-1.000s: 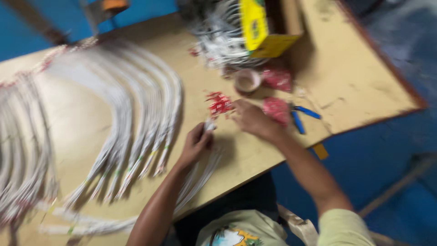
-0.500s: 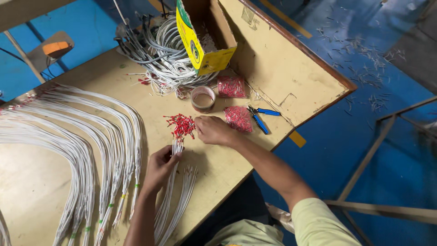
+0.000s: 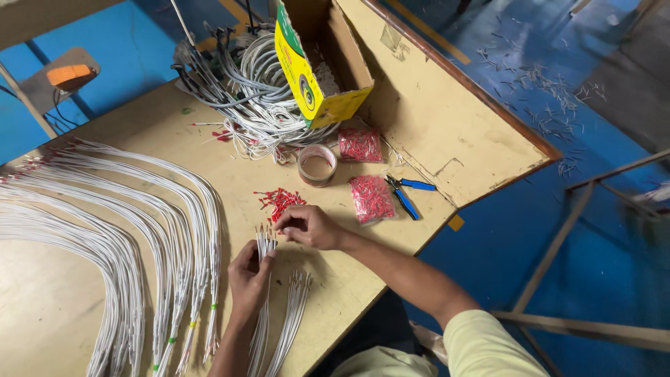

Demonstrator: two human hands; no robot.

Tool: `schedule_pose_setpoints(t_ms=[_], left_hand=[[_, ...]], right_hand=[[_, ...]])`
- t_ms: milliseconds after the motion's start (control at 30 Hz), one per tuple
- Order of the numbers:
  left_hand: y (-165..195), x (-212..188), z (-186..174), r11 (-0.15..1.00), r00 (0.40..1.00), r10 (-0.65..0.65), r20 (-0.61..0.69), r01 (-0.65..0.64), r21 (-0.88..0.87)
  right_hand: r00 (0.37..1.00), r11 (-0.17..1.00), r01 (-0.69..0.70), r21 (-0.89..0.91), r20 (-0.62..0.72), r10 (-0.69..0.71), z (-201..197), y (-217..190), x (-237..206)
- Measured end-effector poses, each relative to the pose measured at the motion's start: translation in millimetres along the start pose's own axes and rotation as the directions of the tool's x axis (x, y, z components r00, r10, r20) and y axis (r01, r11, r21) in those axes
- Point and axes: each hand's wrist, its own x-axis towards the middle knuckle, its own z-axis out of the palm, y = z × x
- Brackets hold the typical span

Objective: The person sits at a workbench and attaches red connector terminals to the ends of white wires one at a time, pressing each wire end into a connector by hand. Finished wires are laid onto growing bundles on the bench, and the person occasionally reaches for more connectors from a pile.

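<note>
Two hands at work near front edge of the table (image 3: pixel 84 293). Left hand (image 3: pixel 250 279) grips a small bundle of white wires (image 3: pixel 264 246), stripped ends pointing up. Right hand (image 3: pixel 309 227) is curled, fingertips pinched at the bundle tips, just below a loose pile of red terminals (image 3: pixel 279 201). More white wires (image 3: pixel 292 324) lie beside left wrist. Tape roll (image 3: pixel 317 165), 2 bags of red terminals (image 3: pixel 371 198), blue-handled pliers (image 3: pixel 408 194) sit nearby; yellow carton (image 3: pixel 307 77) w/ tangled cable further back.
</note>
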Motion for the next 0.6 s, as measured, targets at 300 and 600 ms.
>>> schedule_pose_setpoints(t_ms=[300, 600], left_hand=[[-2.1, 5.1, 2.6, 0.999, 1.0, -0.016, 0.014, 0.017, -0.051], [-8.5, 8.0, 7.2, 0.995, 0.997, 0.044, 0.066, -0.039, -0.087]], right_hand=[[0.993, 0.999, 0.036, 0.008, -0.109, -0.035, -3.6, 3.0, 24.5], [0.982, 0.989, 0.05, 0.14, -0.189, -0.022, -9.4, 8.7, 2.6]])
